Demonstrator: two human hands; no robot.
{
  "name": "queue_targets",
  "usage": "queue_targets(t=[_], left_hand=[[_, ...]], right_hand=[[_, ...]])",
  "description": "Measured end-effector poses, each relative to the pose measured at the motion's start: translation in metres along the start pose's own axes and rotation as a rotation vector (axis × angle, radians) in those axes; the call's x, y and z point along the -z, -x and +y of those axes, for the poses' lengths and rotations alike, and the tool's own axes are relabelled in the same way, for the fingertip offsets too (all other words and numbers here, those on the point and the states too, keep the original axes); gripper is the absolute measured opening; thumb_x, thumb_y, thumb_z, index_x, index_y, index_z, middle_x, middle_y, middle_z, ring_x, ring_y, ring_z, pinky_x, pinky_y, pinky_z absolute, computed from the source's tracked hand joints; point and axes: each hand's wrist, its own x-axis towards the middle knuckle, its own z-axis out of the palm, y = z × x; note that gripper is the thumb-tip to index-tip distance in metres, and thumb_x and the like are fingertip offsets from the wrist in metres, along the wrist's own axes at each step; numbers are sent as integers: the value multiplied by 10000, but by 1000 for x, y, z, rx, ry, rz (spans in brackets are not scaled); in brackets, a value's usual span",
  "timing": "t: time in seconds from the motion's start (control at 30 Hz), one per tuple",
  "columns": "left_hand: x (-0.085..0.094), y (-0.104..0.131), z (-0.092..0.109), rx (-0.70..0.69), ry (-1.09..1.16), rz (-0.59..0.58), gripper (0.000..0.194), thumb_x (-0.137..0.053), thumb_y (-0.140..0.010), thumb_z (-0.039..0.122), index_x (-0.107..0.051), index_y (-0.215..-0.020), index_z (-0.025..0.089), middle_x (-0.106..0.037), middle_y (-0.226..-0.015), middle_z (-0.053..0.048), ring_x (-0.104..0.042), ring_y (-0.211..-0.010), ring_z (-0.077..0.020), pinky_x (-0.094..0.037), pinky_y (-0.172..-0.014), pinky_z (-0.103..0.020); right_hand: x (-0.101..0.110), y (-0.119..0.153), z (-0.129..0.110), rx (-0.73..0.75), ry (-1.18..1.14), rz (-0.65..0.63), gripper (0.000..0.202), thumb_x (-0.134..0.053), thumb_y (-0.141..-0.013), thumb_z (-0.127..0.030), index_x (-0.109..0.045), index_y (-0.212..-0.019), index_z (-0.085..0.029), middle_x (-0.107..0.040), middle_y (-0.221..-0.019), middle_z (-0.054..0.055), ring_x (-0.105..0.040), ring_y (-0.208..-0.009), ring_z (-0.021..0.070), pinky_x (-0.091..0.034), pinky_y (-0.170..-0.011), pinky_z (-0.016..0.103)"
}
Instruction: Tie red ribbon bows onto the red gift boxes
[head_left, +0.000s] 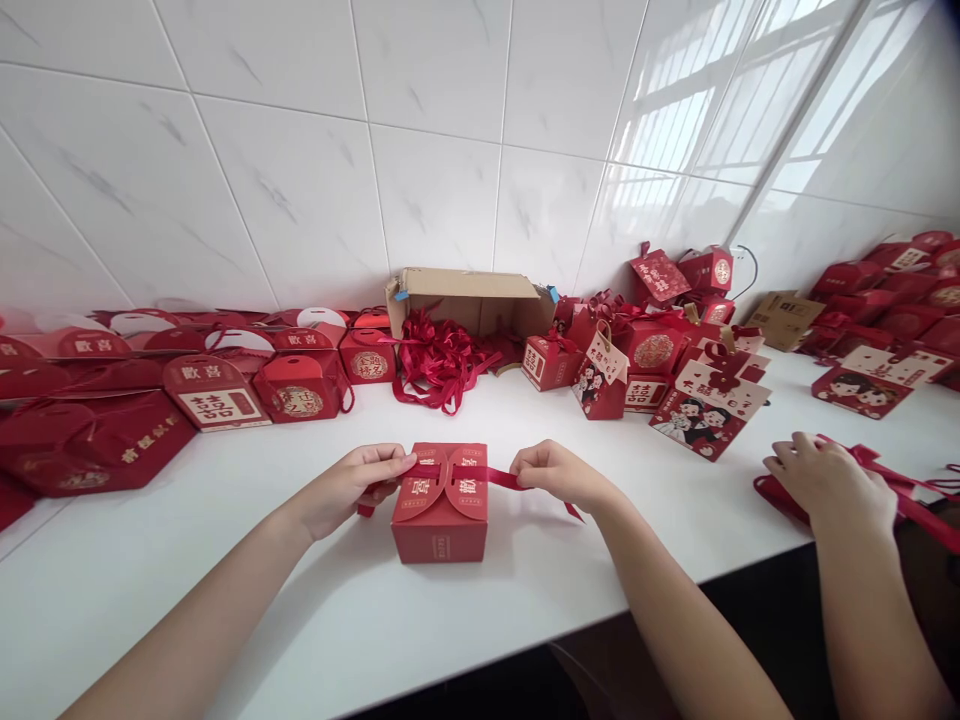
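A red gift box (pixel 439 538) with gold lettering stands on the white table in front of me, its curved top flaps folded together. A red ribbon (pixel 501 479) passes through slots in the flaps and comes out on both sides. On the left, my left hand (pixel 373 470) pinches the ribbon close against the box's top edge, and a short end hangs below the fingers. My right hand (pixel 556 472) is closed on the ribbon a little to the right of the box, with the loose tail dangling beneath it.
A tangle of red ribbons (pixel 439 360) spills from an open cardboard carton (pixel 469 285) by the tiled wall. Red gift boxes line the left (pixel 217 393) and right (pixel 705 410). At far right, another person's hand (pixel 836 490) handles a red item with ribbon. The table edge (pixel 622 611) runs nearby.
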Motion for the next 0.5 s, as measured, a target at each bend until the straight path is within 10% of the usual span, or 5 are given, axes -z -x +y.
queue_targets(t=[0.3, 0.5], left_hand=[[4, -2, -3, -18, -46, -16, 460, -632, -777, 517, -340, -648, 185, -313, -597, 52, -190, -513, -71, -119, -491, -245], [3, 0, -1, 3, -65, -45, 493, -634, -774, 521, -290, -647, 191, -310, -595, 55, -191, -519, -75, -112, -503, -251]], right_hand=[[-20, -3, -22, 140, 147, 18, 604, -442, -616, -760, -564, -562, -171, -565, -596, 37, -527, -702, 221, -417, -636, 417], [-12, -1, -18, 220, 932, 125, 576, -388, -720, -690, -481, -477, -176, -409, -456, 35, -445, -529, 157, -327, -474, 310]])
